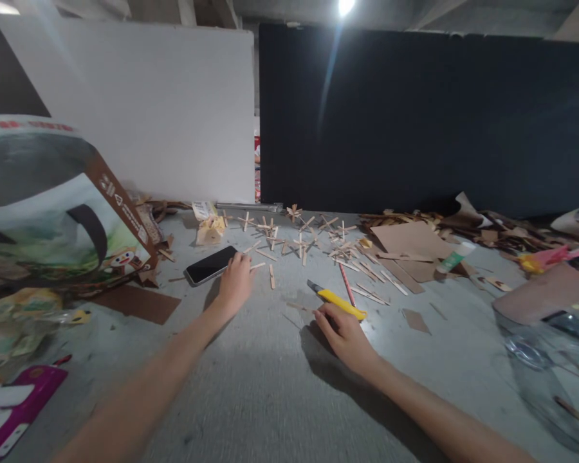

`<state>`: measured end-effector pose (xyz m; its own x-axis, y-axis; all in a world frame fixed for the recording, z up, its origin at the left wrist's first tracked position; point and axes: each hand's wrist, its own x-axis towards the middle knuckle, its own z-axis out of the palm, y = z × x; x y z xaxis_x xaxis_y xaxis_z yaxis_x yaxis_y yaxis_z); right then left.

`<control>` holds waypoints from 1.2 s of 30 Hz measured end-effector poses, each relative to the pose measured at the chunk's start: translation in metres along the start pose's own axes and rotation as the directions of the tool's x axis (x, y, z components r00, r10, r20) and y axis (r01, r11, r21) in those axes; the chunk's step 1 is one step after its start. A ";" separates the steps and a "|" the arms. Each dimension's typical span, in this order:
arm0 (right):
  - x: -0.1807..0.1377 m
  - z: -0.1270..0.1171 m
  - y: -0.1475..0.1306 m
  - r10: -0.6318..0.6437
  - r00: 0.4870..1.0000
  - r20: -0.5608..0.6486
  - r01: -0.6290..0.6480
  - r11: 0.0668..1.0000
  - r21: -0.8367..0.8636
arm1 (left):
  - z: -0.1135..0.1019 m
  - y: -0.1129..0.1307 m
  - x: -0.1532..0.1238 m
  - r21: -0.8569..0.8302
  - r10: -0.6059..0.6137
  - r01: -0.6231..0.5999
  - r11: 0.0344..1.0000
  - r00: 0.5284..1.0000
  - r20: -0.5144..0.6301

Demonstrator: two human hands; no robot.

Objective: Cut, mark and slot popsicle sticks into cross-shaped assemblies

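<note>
The right hand (343, 331) pinches a thin stick (299, 307) over the table (251, 379), just beside the yellow knife (340, 304). The left hand (236, 283) is by the phone (208, 265); its grip I can't tell from here. Handling this stick seems the step; next calls for a steady touch.

Wooden sticks (272, 277) and cardboard scraps (408, 240) suggest a workshop.

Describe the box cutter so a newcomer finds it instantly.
Find the black board behind the grey table, then the right hand in front of it. The box cutter lies just beyond that hand. Bright yellow with a dark tip, it stands apart from the pale wooden sticks nearby.
</note>
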<state>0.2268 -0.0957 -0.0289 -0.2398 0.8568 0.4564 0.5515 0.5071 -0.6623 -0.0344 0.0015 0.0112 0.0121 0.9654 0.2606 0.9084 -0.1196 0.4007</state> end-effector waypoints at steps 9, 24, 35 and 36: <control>0.002 -0.001 -0.002 -0.016 1.000 0.017 0.016 1.000 -0.020 | 0.016 -0.023 0.004 0.117 0.004 -0.002 0.993 1.000 -0.012; 0.019 -0.012 0.057 0.031 0.993 -0.113 -0.048 0.987 -0.153 | 0.022 -0.009 0.005 -0.186 0.095 -0.112 0.976 0.990 -0.100; 0.032 -0.021 0.097 0.032 0.980 -0.196 -0.090 0.952 -0.292 | 0.029 -0.009 -0.001 -0.303 0.174 -0.186 0.935 0.982 -0.069; 0.031 -0.020 0.097 0.026 0.980 -0.196 -0.084 0.952 -0.296 | 0.030 -0.009 -0.001 -0.303 0.176 -0.188 0.934 0.982 -0.067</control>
<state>0.2884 -0.0219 -0.0668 -0.0642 0.8346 0.5470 0.7812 0.3831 -0.4928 -0.0305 0.0088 -0.0186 0.1443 0.9115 0.3851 0.7195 -0.3638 0.5916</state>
